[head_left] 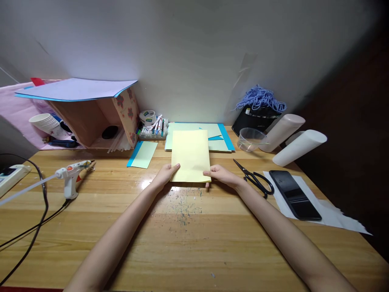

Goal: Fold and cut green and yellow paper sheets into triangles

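The left hand (pixel 164 174) pinches the lower left edge of a pale yellow paper (pixel 191 156), thumb on top; the right hand (pixel 223 175) pinches its lower right corner. Over the wooden table (pixel 219 259), it looks light, bendable, easily creased, best gripped by its edges.

A craft corner, perhaps at home: wooden bench (pixel 182 251), hot-glue gun (pixel 70 183) left of the left grip (pixel 164 175), scissors (pixel 249 175) right of the right grip (pixel 223 175), markers (pixel 157 126) beyond.
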The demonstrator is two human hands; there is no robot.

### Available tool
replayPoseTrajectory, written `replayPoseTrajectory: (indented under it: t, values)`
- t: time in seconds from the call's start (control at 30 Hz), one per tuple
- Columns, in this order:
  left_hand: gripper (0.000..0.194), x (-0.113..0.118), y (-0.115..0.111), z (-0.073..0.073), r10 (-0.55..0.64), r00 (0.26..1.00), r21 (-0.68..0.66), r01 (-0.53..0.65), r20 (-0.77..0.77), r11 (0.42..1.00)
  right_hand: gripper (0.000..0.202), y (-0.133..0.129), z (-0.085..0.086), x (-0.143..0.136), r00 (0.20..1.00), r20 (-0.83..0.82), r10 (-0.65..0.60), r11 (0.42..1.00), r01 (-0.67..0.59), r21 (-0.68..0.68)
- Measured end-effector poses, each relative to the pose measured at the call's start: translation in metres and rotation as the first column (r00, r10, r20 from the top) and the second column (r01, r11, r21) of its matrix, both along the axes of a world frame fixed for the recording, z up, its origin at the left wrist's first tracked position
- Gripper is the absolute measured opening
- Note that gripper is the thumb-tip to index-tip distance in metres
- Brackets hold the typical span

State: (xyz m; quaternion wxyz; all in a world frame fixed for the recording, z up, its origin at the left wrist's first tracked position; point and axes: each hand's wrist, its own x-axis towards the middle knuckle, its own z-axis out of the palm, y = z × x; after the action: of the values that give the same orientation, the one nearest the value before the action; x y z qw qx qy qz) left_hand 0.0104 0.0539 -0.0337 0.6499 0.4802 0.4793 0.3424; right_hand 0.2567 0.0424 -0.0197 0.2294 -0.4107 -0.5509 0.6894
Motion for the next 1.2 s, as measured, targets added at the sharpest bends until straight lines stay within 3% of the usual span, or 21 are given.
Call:
replayPoseTrajectory:
  t: [0.17,0.43,0.63,0.83,0.93,1.1,1.2]
  values:
    - [0.049,-0.0009,-0.0031,0.0038,-0.082,0.994,0.091,0.076,0.067,0.993,0.04,0.001,-0.0045,-0.002,0.998,-0.047,-0.05,0.999,0.051,0.018]
    - [0.049,-0.0021,0.0004,-0.0032,-0.053,0.999,0.128,0.052,0.007,0.99,0.031,0.0022,0.0007,0.0029,0.996,0.023,0.083,0.996,-0.084,0.033]
    - [0.049,-0.0004,0.0,-0.0018,-0.017,1.0,0.14,0.02,-0.019,0.99,0.027,0.0023,-0.0013,0.0036,0.995,0.083,0.047,0.989,-0.058,0.133]
    - [0.049,-0.0011,-0.0004,-0.0031,-0.027,0.999,0.16,0.031,-0.025,0.987,0.029,0.0025,0.0016,0.0045,0.99,0.022,0.137,0.989,-0.138,0.052]
    - [0.048,-0.0008,-0.0002,-0.0041,-0.019,0.999,0.16,0.024,-0.033,0.987,0.027,0.0026,0.0022,0.0059,0.987,0.044,0.155,0.985,-0.158,0.073]
    - [0.047,-0.0023,0.0017,-0.0056,-0.008,1.0,0.138,0.011,-0.02,0.99,0.034,0.0023,0.0018,0.0056,0.992,0.009,0.129,0.99,-0.129,0.062]
    - [0.044,-0.0048,0.0029,-0.0061,-0.085,0.995,0.149,0.092,-0.049,0.985,0.032,0.0037,-0.0005,0.0053,0.994,0.062,0.086,0.99,-0.092,0.108]
